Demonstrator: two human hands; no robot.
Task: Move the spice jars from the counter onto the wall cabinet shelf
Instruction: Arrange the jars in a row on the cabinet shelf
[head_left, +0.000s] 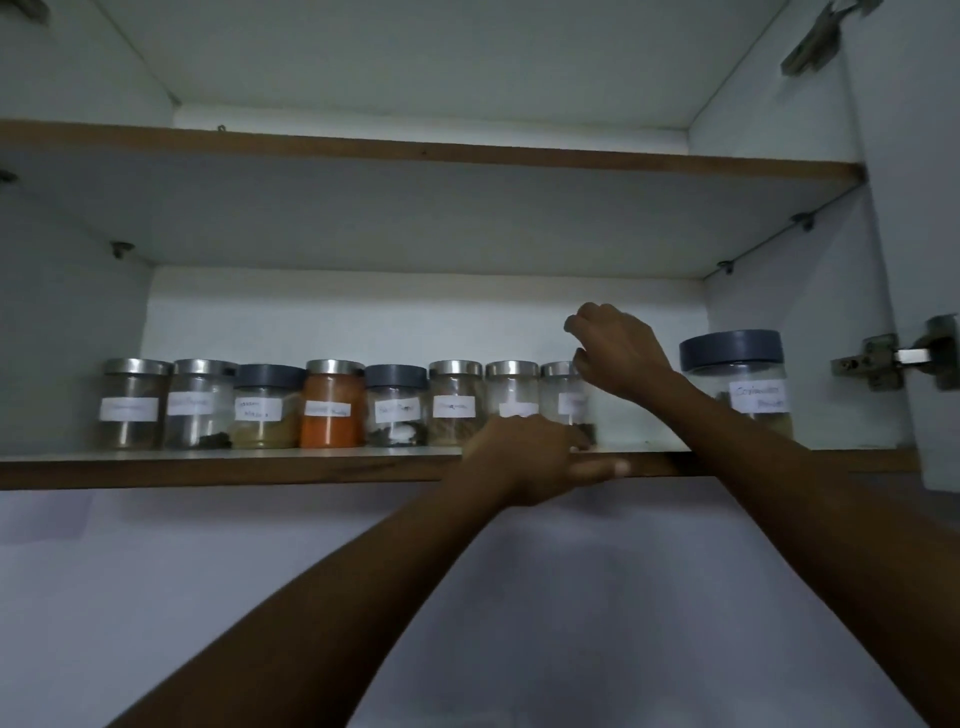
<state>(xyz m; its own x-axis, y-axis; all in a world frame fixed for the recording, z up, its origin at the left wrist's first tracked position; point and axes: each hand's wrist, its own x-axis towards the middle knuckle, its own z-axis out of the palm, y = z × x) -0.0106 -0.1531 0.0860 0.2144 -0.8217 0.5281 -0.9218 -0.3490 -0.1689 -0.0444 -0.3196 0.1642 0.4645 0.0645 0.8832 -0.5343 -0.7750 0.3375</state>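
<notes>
View looking up into an open wall cabinet (72, 312) with pale inner walls and two brown-edged shelves. The upper shelf (415, 156) is seen from below. On the lower shelf (260, 467) stands a row of spice jars (454, 402), eight clear glass jars upright and side by side, each with a white handwritten label too blurred to read. Most have shiny metal lids and two have dark grey lids. The fourth from the left is an orange-filled jar (332, 410).

Both bare arms reach up from the bottom of the view to the rightmost jar in the row (563, 397). The left hand (524, 457) lies low at the shelf's near edge, in front of the bases of the last two jars. Its grip is open: the fingers stretch right toward the jar's base and the thumb lies along the shelf's front edge. The right hand (621, 353) is above and just right of that jar's lid, fingers curled downward. Motion blur hides whether its grip holds the lid or only touches it.

Well apart to the right, near the cabinet's right wall, stands a larger jar (748, 384) with a wide dark lid and a label. A metal door hinge (893, 361) sits at far right. Below the shelf is a plain pale wall (208, 571).
</notes>
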